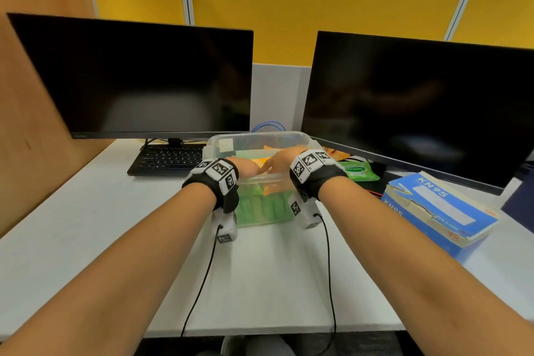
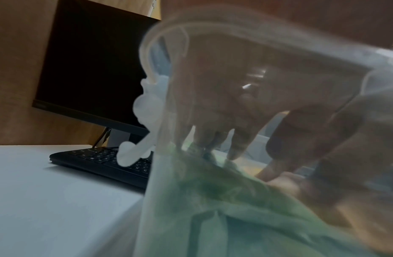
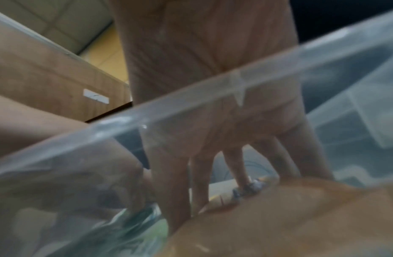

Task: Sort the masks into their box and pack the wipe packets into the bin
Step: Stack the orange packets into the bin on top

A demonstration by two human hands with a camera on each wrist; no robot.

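Over the clear plastic bin [image 1: 300,139] at the middle of the white desk [image 1: 86,228], both hands reach down past its near rim. The left hand [image 1: 245,166] enters at the bin's left half, the right hand [image 1: 281,157] at its right half, the two nearly side by side. Through the bin wall, the wrist views show straight, spread fingers on both hands, tips pressing down on the wipe packets already inside: green packets [image 2: 224,191] under the left fingers, an orange packet [image 3: 290,217] under the right. Neither hand visibly grasps anything; both seem flat and pressing.

To the right of the bin, beyond the right wrist, one more green wipe packet [image 1: 359,170] lies on the desk, its long axis running left to right. The right hand is clearly the nearer one to it, so it would likely fetch it. Farther right of the bin sits the blue KN95 mask box [image 1: 439,208], its torn lid down. No loose masks can be made out.
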